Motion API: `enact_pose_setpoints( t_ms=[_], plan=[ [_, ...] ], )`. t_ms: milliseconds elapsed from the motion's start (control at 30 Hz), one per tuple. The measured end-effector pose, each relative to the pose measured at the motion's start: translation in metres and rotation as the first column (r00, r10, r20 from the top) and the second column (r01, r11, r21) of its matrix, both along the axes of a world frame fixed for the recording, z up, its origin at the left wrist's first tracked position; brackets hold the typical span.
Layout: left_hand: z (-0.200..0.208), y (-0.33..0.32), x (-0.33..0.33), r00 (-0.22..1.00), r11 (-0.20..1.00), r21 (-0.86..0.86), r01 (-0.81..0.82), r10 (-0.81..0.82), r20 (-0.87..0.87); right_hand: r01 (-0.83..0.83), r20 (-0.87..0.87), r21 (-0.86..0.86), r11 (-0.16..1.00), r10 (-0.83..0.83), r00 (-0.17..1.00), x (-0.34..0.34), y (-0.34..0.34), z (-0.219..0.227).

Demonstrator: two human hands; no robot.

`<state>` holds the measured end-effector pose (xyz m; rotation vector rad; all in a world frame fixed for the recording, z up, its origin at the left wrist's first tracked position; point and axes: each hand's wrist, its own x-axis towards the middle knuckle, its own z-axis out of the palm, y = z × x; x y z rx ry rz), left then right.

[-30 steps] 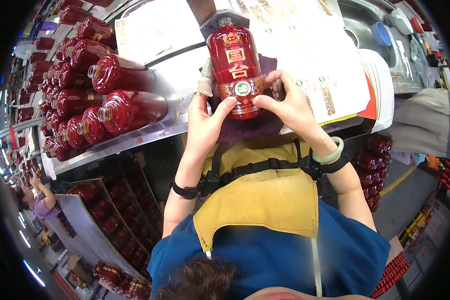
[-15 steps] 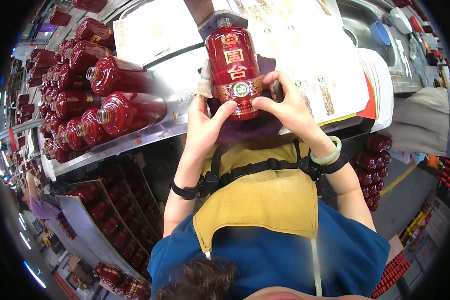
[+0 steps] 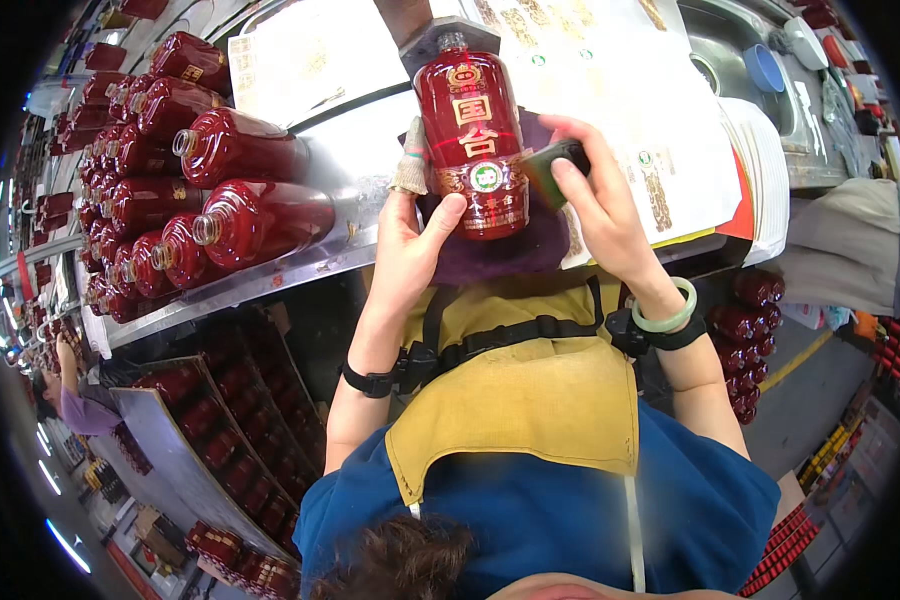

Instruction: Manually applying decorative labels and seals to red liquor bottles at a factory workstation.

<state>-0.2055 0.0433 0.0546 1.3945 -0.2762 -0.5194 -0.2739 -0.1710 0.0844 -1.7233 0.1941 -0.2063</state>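
A glossy red glass bottle (image 3: 482,140) with gold lettering lies on a dark purple cloth (image 3: 535,245), its open neck pointing away from me. Around its lower body runs a gold patterned band with a round green and white emblem. My left hand (image 3: 417,215) grips the bottle's left side, thumb on the front; fabric covers some of its fingers. Pinched in my right hand (image 3: 598,190) is a flat dark green scraper-like piece (image 3: 552,170) with a black edge, at the bottle's right side by the band.
Many red bottles (image 3: 260,225) lie stacked at the left of the metal table. White sheets with gold decals (image 3: 610,110) cover its right part. A metal block (image 3: 440,45) sits at the bottle's neck. Far right are a sink (image 3: 705,30) and a blue bowl (image 3: 762,68).
My right hand has come off the bottle's front and moved right, bringing the dark green piece into view at the side. My left hand stays on the bottle.
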Motion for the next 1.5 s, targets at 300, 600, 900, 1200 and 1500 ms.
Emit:
enact_pose_setpoints(
  t_ms=[300,600,900,1200,1500],
  plan=[
    [-0.004,-0.002,-0.001,0.998,0.999,-0.012,-0.043,0.043,0.039,-0.107,0.361,-0.793,0.6,0.605,0.71,-0.024,-0.001,0.021],
    [0.003,0.005,-0.007,0.878,0.965,0.218,-0.144,0.023,0.478,-0.211,0.319,-0.505,0.837,0.408,0.856,-0.019,0.002,0.026],
    [-0.016,0.008,-0.028,0.68,0.873,0.412,-0.263,-0.135,0.721,0.01,0.149,-0.643,0.766,0.113,0.982,-0.001,0.016,0.004],
    [-0.026,0.011,-0.022,0.693,0.846,0.476,-0.241,-0.193,0.695,-0.005,0.165,-0.448,0.894,0.088,0.982,0.003,0.021,-0.018],
    [0.001,0.0,-0.029,0.694,0.788,0.432,-0.438,-0.008,0.72,0.035,0.153,-0.591,0.806,0.07,0.986,0.004,0.021,0.016]
  ],
)
